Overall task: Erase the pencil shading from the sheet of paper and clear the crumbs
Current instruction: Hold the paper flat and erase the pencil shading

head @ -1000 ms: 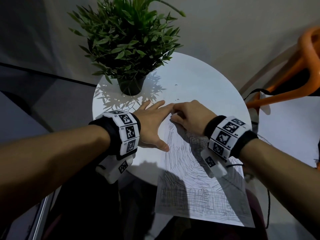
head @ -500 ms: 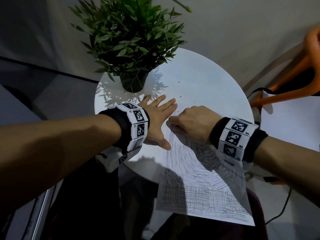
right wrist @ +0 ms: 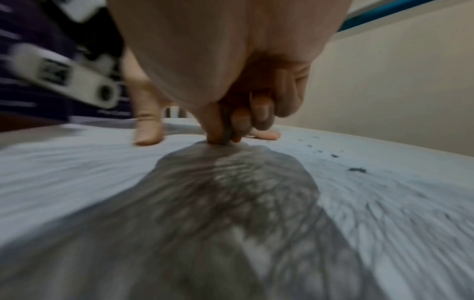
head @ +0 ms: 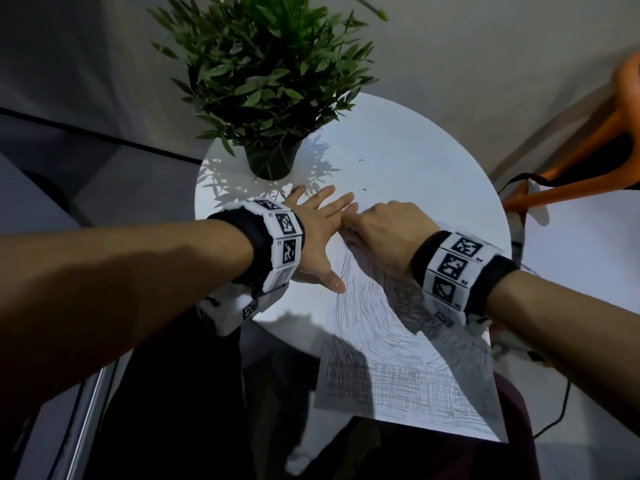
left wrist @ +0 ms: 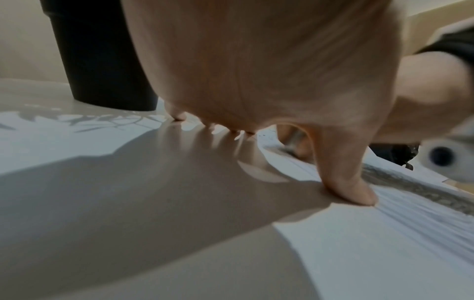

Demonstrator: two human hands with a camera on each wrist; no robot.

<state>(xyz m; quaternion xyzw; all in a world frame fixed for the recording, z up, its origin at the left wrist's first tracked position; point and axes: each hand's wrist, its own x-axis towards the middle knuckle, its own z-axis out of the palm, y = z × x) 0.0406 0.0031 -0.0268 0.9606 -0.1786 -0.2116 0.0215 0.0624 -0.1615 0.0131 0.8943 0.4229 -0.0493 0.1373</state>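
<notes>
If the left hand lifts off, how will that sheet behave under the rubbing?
Probably slides or buckles: the sheet looks thin and floppy, and its near end overhangs the table unsupported. The left hand presses flat at its edge while the right hand rubs the far corner.

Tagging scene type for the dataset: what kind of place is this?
Probably a home or small office corner, not a lab: a small round white side table, a potted plant on it, and an orange chair beside a plain wall.
</notes>
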